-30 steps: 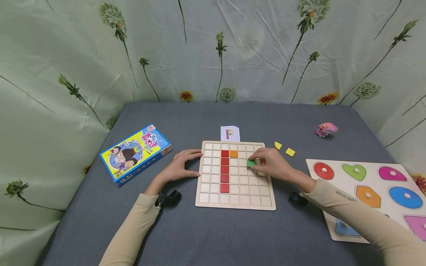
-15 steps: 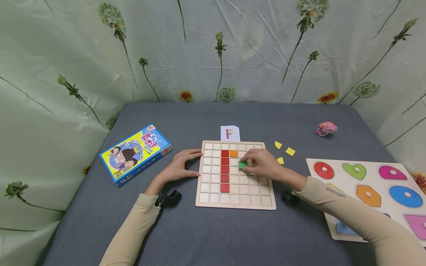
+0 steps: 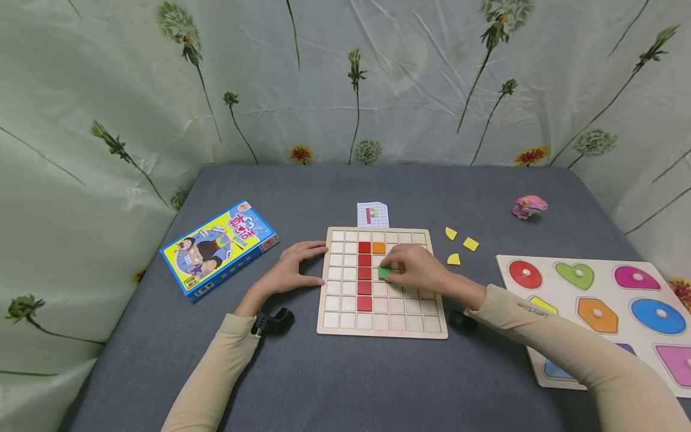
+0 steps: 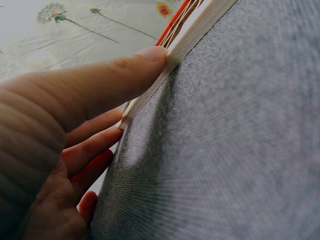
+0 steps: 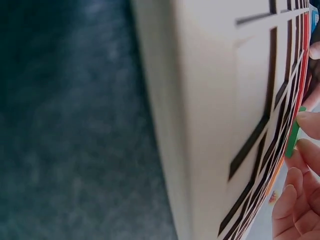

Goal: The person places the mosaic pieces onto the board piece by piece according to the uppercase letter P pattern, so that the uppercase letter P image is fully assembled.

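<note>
A square wooden grid board (image 3: 382, 333) lies on the table, with a column of several red tiles (image 3: 364, 273) and an orange tile (image 3: 379, 247) beside the top one. My right hand (image 3: 414, 267) pinches a green tile (image 3: 384, 272) between thumb and fingers, just right of the middle red tiles. In the right wrist view the green tile (image 5: 294, 131) is seen edge-on, close over the grid. At the board's left edge my left hand (image 3: 288, 271) rests with fingers spread. The left wrist view has its thumb (image 4: 145, 62) and fingertips against the board's side.
Behind the board lies a small printed card (image 3: 372, 215). Yellow pieces (image 3: 471, 244) sit to its right, near a pink figurine (image 3: 529, 206). A blue and yellow box (image 3: 221, 249) is at left. Under the right forearm is a wooden shape puzzle (image 3: 550, 282).
My right hand has moved left across the board with the green tile, towards the red column, uncovering a yellow piece at right. My left hand has stayed at the board's edge.
</note>
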`<action>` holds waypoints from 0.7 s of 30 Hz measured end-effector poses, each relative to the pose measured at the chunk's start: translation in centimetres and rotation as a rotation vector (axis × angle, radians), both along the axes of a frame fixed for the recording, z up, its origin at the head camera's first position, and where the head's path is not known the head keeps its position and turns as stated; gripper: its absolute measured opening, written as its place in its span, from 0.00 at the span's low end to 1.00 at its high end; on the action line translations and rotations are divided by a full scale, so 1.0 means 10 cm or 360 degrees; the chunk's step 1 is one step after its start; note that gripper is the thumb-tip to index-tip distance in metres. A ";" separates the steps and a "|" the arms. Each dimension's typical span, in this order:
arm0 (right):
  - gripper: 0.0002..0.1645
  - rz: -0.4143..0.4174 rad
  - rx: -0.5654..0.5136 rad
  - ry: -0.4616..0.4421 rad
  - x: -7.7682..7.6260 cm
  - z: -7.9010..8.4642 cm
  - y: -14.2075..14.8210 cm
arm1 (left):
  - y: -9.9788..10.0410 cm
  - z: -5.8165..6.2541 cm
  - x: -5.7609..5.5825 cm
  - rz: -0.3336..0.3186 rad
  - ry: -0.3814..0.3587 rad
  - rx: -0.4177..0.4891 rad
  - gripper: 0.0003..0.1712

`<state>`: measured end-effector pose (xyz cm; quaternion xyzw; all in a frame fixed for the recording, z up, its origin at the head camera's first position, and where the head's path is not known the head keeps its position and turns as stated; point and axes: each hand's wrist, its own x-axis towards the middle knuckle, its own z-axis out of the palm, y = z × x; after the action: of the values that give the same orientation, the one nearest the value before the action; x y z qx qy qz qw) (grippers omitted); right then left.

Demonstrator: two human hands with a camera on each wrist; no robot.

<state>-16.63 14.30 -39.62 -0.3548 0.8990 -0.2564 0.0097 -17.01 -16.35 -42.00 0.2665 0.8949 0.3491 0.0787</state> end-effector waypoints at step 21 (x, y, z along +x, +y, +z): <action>0.11 0.0056 0.0046 0.0041 0.00 -0.02 -0.09 | -0.01 -0.03 -0.01 -0.0006 0.0043 0.0011 0.39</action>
<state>-16.60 13.36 -39.78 -0.3738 0.8963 -0.2385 0.0077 -17.07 -16.43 -42.26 0.2731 0.8942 0.3483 0.0665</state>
